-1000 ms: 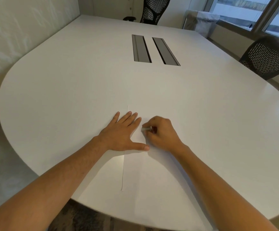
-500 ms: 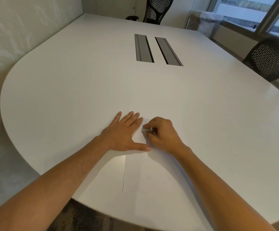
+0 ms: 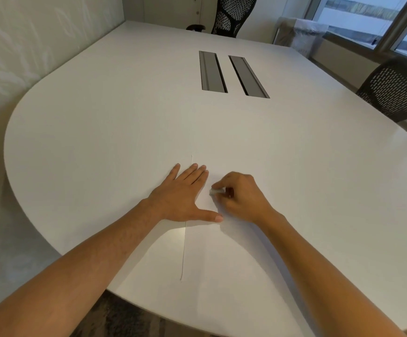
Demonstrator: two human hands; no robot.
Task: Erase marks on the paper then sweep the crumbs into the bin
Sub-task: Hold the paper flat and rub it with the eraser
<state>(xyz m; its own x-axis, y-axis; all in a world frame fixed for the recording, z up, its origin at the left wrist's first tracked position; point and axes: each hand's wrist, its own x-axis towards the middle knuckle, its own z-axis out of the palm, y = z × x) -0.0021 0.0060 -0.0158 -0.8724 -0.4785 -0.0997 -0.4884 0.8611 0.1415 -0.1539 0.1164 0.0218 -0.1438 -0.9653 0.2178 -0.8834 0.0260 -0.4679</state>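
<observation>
A white sheet of paper (image 3: 212, 259) lies on the white table (image 3: 100, 142) near its front edge; only its left edge shows clearly. My left hand (image 3: 183, 193) lies flat with fingers spread, pressing on the paper's left edge. My right hand (image 3: 241, 198) sits just to its right, fingers pinched on a small white eraser (image 3: 214, 191) whose tip touches the paper. No marks or crumbs can be made out on the sheet.
Two grey cable slots (image 3: 231, 74) sit in the table's middle. A bin with a white liner (image 3: 299, 32) stands by the window at the far right. Black mesh chairs stand at the far end (image 3: 231, 15) and right side (image 3: 397, 91).
My right hand with the eraser has shifted slightly over the paper. My left hand stays pressed in place. The view has tilted a little.
</observation>
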